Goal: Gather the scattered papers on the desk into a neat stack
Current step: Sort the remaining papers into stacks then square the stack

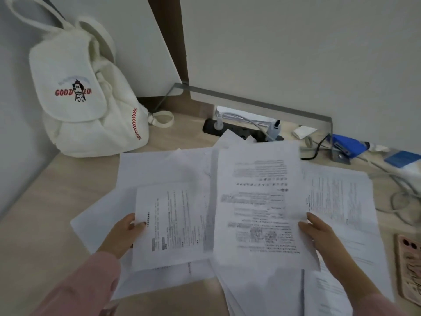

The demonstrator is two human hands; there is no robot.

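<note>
White papers (168, 169) are strewn askew on the worktop (57, 201). One sheet (173, 224) is pinched by fingers of the left hand (124, 236) at eight o'clock, another by the right hand (323, 242) at four o'clock; stacking is judged barely begun.

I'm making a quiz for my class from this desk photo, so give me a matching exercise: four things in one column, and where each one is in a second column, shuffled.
Things:
1 backpack
2 phone
3 power strip
4 left hand

Places:
A right edge of the desk
B far left corner
C pinching a printed sheet
D back edge, beyond the papers

Pairs: 1-B; 2-A; 3-D; 4-C
</note>
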